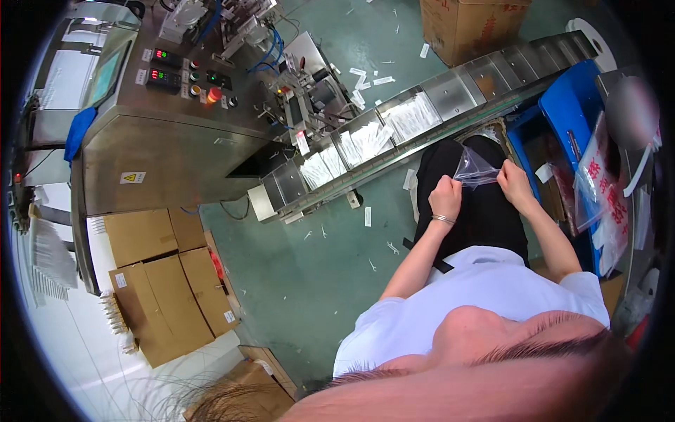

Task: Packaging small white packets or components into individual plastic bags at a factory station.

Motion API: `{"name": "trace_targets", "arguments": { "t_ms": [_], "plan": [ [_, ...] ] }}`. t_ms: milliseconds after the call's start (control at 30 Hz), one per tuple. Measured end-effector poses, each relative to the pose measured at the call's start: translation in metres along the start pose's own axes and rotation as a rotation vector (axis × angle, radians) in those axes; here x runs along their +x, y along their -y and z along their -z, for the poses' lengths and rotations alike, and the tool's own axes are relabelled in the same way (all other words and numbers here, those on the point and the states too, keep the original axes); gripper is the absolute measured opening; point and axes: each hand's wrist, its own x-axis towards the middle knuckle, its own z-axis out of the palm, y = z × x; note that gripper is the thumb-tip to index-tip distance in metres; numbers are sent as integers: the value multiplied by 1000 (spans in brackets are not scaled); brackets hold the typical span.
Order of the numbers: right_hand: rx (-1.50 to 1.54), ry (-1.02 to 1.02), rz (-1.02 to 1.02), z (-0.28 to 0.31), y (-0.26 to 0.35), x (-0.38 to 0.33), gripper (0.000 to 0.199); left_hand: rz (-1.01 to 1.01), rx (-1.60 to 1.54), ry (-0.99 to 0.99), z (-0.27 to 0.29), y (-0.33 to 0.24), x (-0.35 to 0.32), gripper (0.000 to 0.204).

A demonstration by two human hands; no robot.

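A clear plastic bag [475,169] is stretched over my lap between both hands. My left hand [446,198], with a bracelet at the wrist, is closed on the bag's left side. My right hand [515,184] pinches its right side. The bag looks flat, and I see no contents in it. Just beyond my knees runs a metal conveyor [450,93] divided into compartments. Several of these hold heaps of thin white pieces [410,117], too small to name surely. Both hands are apart from the conveyor.
A steel machine [162,169] with buttons and a screen stands at the left. Blue plastic bins [573,98] and printed plastic bags [610,190] are close on my right. Cardboard boxes [163,281] lie at lower left; another carton [472,32] stands behind the conveyor. White scraps litter the green floor [295,274].
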Motion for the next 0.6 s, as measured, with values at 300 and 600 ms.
{"name": "trace_targets", "arguments": {
  "t_ms": [300, 600],
  "plan": [
    [137, -55, 462, 0, 42, 1, 33, -49, -344, 59, 0, -14, -6, 22],
    [452, 574, -170, 13, 57, 82, 36, 106, -280, 31, -6, 9, -12, 17]
  ]
}}
